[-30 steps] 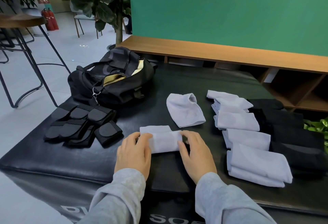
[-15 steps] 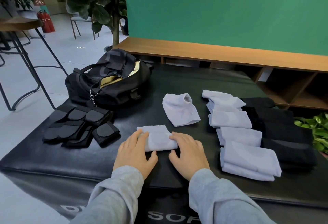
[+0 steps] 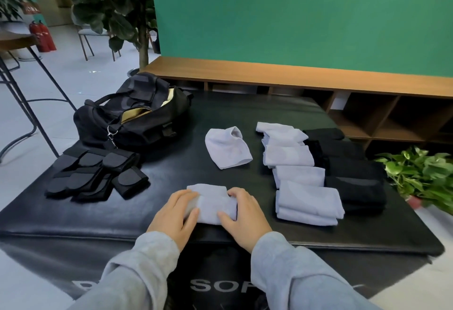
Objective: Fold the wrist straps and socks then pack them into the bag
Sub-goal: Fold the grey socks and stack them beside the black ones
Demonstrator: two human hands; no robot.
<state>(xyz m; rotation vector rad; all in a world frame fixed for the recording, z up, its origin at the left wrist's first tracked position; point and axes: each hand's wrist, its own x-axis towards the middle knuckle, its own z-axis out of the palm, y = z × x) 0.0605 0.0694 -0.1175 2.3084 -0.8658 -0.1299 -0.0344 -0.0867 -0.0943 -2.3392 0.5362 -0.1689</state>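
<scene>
A folded white sock (image 3: 211, 205) lies near the front edge of the black mat (image 3: 220, 103). My left hand (image 3: 176, 214) holds its left end and my right hand (image 3: 244, 215) its right end, thumbs on the near edge. Another white sock (image 3: 226, 147) lies unfolded behind it. To the right runs a row of folded white socks (image 3: 297, 174), with black socks (image 3: 348, 172) beside them. Black wrist straps (image 3: 95, 174) lie in a pile at the left. The open black bag (image 3: 132, 118) with a tan lining sits at the back left.
A wooden shelf unit (image 3: 367, 113) and a green wall stand behind the mat. A leafy potted plant (image 3: 421, 177) is at the mat's right edge. A metal-legged stool (image 3: 27, 84) and a tall plant (image 3: 117, 3) stand at the left.
Both hands have closed in on the folded white sock and drawn it nearer the front edge; my thumbs now press its near side. The camera has shifted slightly.
</scene>
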